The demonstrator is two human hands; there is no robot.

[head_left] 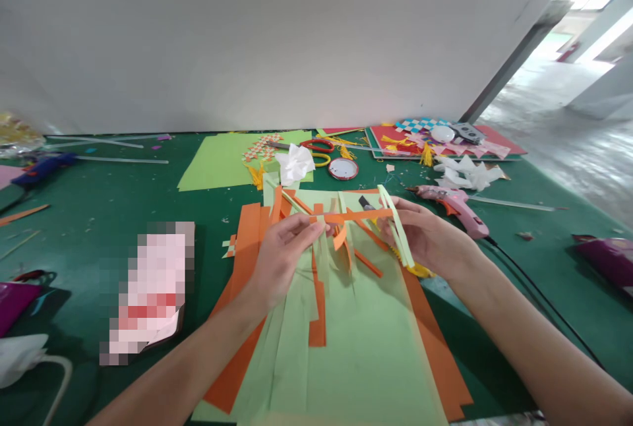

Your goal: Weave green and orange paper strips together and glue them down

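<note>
My left hand [284,258] pinches the left end of a narrow orange paper strip [363,215], where a bit of pale green paper crosses it. On the other side, my right hand [428,235] is closed round pale green paper strips [397,228] that meet the orange strip's right end. Folded orange and green ends hang between the hands. Beneath them lies a stack of pale green paper [370,347] over orange paper [435,353], with loose strips on top. A dark-tipped tool [364,202] shows partly near my right fingers; its kind is unclear.
A pink glue gun [459,205] with a cord lies right, a blue glue gun [47,169] far left. Scissors [319,146], crumpled tissue [295,163] and a round lid [343,169] are at the back. A blurred-out phone-like object [153,294] lies left on the green table [212,241].
</note>
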